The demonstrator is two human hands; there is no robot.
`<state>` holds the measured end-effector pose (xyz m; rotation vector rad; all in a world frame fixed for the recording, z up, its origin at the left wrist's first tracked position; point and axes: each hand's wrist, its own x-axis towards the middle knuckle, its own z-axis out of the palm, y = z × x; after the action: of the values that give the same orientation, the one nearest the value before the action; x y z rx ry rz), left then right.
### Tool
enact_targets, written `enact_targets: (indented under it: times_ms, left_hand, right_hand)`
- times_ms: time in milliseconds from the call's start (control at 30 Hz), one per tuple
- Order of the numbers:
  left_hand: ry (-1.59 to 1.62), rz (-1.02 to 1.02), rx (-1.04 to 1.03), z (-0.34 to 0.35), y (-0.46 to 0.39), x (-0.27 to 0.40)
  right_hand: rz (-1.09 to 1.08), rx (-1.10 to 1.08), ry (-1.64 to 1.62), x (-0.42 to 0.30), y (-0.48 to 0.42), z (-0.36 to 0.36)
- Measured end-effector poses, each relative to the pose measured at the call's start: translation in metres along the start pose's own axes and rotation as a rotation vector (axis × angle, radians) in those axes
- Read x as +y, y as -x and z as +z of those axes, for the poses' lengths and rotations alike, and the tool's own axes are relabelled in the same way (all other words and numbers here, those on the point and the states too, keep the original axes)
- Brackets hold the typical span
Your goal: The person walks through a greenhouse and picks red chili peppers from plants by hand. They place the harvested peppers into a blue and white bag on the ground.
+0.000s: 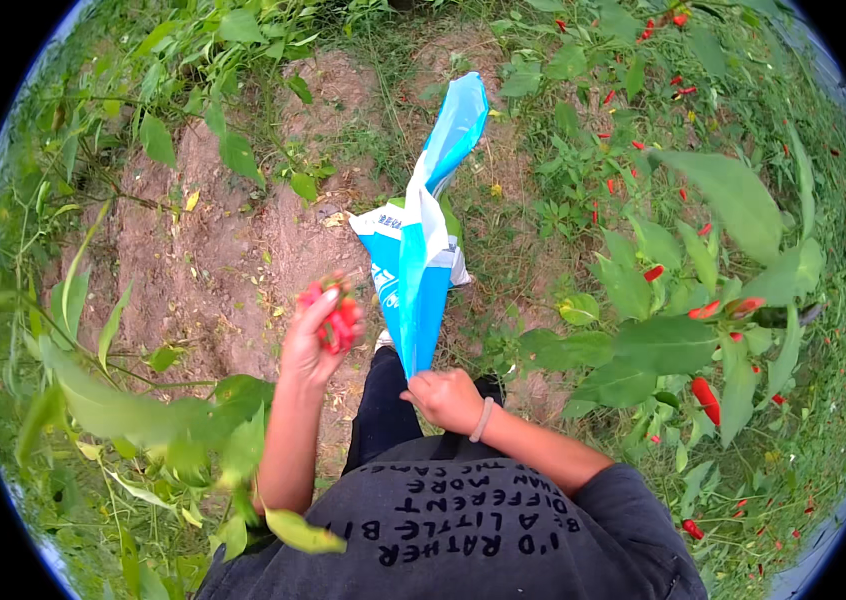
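Several picked red chili peppers (339, 322) are bunched in my left hand (316, 337), which is raised to the left of a blue and white plastic sack (423, 292). My right hand (447, 399) pinches the near edge of that sack, just in front of my body. The sack rests on the ground between the plant rows, its far top corner standing up and folded narrow. Printed writing shows on its side. What lies inside the sack is hidden. A light band circles my right wrist.
Chili plants (655, 345) with ripe red peppers (706, 400) crowd the right side. On the left, leafy branches (145, 405) reach close to my left forearm. Bare reddish soil (220, 255) with patches of grass runs between the rows.
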<state>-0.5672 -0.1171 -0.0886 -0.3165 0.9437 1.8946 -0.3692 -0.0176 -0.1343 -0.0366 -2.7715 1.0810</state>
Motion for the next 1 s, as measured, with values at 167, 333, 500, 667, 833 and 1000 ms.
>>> enact_targets:
  times_ms: [167, 333, 500, 667, 833, 1000]
  left_hand:
    - [-0.064, -0.084, -0.032, 0.052, -0.066, -0.072]
    - [-0.807, 0.094, 0.324, 0.036, -0.122, -0.101]
    - [-1.385, 0.093, 0.309, 0.006, -0.156, -0.084]
    - [-1.573, -0.161, 0.2, 0.008, -0.163, -0.107]
    - [-1.155, -0.104, 0.216, -0.041, -0.175, -0.142]
    - [-0.773, -0.162, 0.203, -0.082, -0.156, -0.13]
  right_hand:
    - [0.186, 0.078, -0.008, 0.016, 0.036, 0.02]
    - [0.283, 0.103, 0.089, 0.041, 0.042, 0.029]
    - [0.295, 0.175, 0.123, 0.052, 0.044, 0.02]
    - [0.385, 0.075, 0.164, 0.056, 0.022, 0.009]
    - [0.516, 0.091, -0.04, 0.069, 0.013, 0.009]
    - [0.866, 0.517, -0.061, 0.109, -0.029, -0.028]
